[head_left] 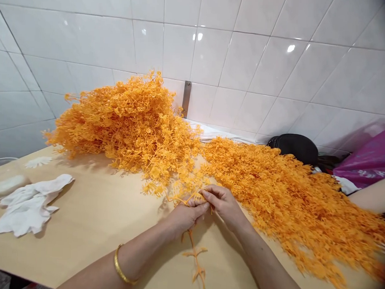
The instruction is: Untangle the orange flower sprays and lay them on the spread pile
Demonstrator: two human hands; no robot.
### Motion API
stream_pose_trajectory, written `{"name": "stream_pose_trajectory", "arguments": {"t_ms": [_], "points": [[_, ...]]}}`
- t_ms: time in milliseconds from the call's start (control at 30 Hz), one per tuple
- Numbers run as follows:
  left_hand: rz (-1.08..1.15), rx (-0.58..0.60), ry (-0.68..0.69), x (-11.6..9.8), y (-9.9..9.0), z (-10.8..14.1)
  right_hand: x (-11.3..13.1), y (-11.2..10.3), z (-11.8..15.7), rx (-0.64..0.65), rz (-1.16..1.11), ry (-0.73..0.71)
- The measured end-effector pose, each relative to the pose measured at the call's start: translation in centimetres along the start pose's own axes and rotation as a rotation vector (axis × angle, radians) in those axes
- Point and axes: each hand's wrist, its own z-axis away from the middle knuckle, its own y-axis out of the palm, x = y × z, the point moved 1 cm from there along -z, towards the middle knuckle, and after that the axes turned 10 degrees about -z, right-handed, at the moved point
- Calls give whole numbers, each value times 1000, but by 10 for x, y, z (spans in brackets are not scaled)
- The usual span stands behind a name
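Observation:
My left hand (pixel 187 214), with a gold bangle on its wrist, is closed around an orange plastic plant stem (pixel 195 254). The stem's bare lower part hangs below the hand towards me, and its leafy sprigs (pixel 186 184) spread out beyond it. My right hand (pixel 220 202) meets the left one, thumb and forefinger pinched on a small orange sprig at the stem. A tall heap of orange plastic foliage (pixel 126 121) rises behind at the left. A flatter pile of the same foliage (pixel 279 194) runs along the right side.
White crumpled cloth or tissue (pixel 30 206) lies on the tabletop (pixel 91 225) at the left, beside a clear container (pixel 9 186). A black case (pixel 295 148) and a purple bag (pixel 369 155) are at the back right. A white tiled wall (pixel 246 53) stands behind.

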Motion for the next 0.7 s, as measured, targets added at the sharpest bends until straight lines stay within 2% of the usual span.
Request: {"name": "stream_pose_trajectory", "arguments": {"t_ms": [67, 133, 233, 400, 600, 700], "points": [[-5, 36, 9, -2, 1, 1, -1, 2, -1, -135, -99, -3], [36, 75, 30, -4, 0, 1, -2, 0, -2, -232, -316, 73], [126, 105, 48, -6, -4, 2, -1, -2, -3, -240, -542, 169], [218, 97, -2, -7, -9, 0, 1, -9, -3, -264, -369, 1], [349, -25, -37, -6, -9, -4, 1, -19, 0, -300, -339, -43], [346, -27, -90, -5, -8, -4, -2, -13, 3, -208, -430, 42]]}}
